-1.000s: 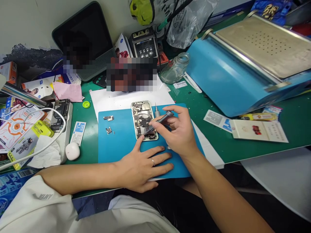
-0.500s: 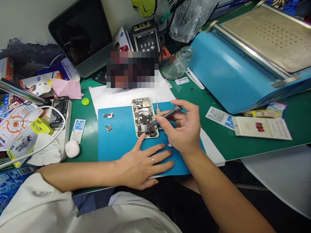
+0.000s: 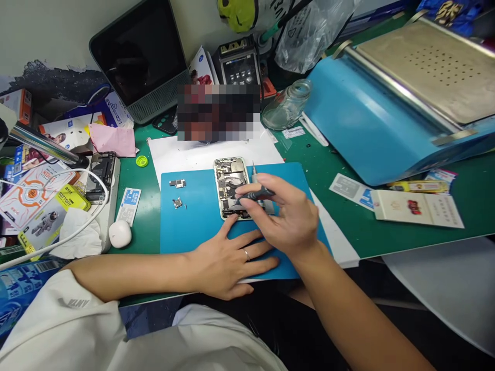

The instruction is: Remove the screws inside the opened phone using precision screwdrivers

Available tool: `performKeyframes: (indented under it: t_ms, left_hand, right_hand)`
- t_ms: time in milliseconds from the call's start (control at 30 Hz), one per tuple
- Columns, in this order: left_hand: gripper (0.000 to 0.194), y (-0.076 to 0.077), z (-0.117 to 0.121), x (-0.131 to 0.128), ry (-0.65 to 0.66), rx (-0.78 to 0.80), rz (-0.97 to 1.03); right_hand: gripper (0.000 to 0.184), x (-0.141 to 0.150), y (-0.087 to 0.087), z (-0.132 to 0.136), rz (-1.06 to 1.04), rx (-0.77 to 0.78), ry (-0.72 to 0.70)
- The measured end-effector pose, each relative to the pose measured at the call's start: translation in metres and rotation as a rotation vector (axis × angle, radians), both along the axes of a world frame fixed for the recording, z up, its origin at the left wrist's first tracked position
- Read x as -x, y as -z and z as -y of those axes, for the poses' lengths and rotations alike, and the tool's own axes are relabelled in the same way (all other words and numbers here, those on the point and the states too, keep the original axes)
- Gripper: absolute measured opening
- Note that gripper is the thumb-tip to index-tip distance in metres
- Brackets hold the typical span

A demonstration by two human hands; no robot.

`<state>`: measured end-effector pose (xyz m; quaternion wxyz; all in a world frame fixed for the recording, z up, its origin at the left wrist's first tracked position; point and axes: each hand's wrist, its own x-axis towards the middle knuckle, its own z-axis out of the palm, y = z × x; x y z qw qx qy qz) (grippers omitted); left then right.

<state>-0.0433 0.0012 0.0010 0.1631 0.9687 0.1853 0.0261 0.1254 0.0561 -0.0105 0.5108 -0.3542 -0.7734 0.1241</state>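
Note:
An opened phone (image 3: 231, 185) with its insides bare lies on a blue work mat (image 3: 193, 226). My right hand (image 3: 288, 219) is closed on a dark screwdriver (image 3: 257, 195) whose tip points down at the phone's lower right part. My left hand (image 3: 226, 260) lies flat on the mat just below the phone, fingers spread, a ring on one finger, the forefinger touching the phone's bottom edge. Two small metal parts (image 3: 178, 193) rest on the mat to the left. A second screwdriver bit (image 3: 254, 172) lies beside the phone.
A blue machine (image 3: 371, 113) fills the right back. A glass jar (image 3: 286, 105), a speaker-like dark screen (image 3: 143, 56) and a control unit (image 3: 240, 64) stand behind. At left lie another opened phone (image 3: 101, 175), a white cable, packets and a white earbud case (image 3: 119, 233).
My right hand has dropped lower and leftward over the phone's bottom half, tilting the screwdriver flatter. The left hand stays flat on the mat. The camera shifted slightly.

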Motion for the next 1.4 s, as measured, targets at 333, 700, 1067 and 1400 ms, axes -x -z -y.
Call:
performKeyframes:
  t_ms: [333, 700, 1067, 1400]
  left_hand:
    - [0.061, 0.003, -0.001, 0.0, 0.027, -0.012, 0.034]
    - [0.063, 0.002, 0.0, 0.001, 0.016, -0.019, 0.044]
    - [0.061, 0.005, 0.002, 0.001, 0.003, -0.007, 0.05]
    - [0.059, 0.005, 0.001, 0.001, 0.012, -0.002, 0.029]
  right_hand:
    - [0.068, 0.009, 0.009, -0.001, 0.027, -0.081, -0.09]
    - [0.062, 0.011, 0.007, -0.001, 0.082, -0.099, -0.077]
    - [0.064, 0.012, 0.002, -0.002, 0.165, -0.229, -0.066]
    - [0.063, 0.011, 0.002, -0.003, 0.187, -0.224, -0.063]
